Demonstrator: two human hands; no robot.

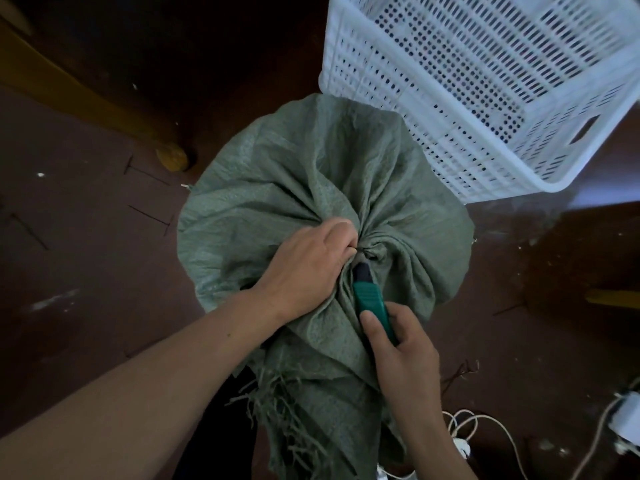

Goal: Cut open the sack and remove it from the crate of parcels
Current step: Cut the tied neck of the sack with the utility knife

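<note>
The room was dim, with a dark reddish-brown floor (86, 237) speckled with pale scraps. A white perforated crate (363, 39) sat at the far right, with nothing visible inside it. Just in front of its near corner stood the green woven sack (277, 174), bulging and tied shut, its contents hidden. The cloth looked thin, soft and crinkly, likely slack enough to slide under a blade unless pulled taut. The load looked bulky, so probably too heavy to lift by the cloth. The left hand (308, 268) had its grip curled into the gathered folds beside the tied neck (367, 252), which seemed the best hold, being firm and bunched. The right hand (405, 355) had its grip wrapped round a teal utility knife (372, 303), the tip at the neck. The blade sat close to the left fingertips. A frayed edge (277, 410) hung nearest the person.
</note>
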